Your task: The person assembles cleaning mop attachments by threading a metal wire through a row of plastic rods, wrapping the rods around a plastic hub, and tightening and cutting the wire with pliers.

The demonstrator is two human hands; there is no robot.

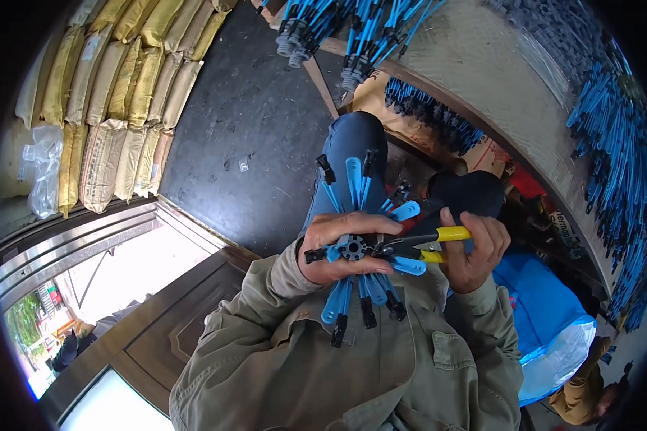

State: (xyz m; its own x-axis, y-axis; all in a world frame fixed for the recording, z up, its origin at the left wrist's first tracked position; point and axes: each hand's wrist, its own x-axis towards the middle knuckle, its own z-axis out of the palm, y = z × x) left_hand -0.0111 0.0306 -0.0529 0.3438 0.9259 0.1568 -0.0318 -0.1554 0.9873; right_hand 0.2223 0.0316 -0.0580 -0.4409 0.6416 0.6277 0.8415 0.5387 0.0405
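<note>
Though many, sacks [115, 82] apart from hands [331, 231]

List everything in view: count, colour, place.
Hub with arms: one, black and blue, left hand
Pliers: one, yellow-handled, right hand
Tabletop: one, pale, upper right
Blue-and-black parts: too many to count, right side of tabletop; more at its far edge and underneath
Dark pieces: uncountable, grey-black, top right
Sacks: many, yellow and tan, upper left
Plastic bag: one, clear, against sacks
Floor: dark, centre left
Panelled door: one, brown, lower left
Large bag: one, blue, lower right
Left hand: one, bare, centre
Right hand: one, bare, right of centre
</note>
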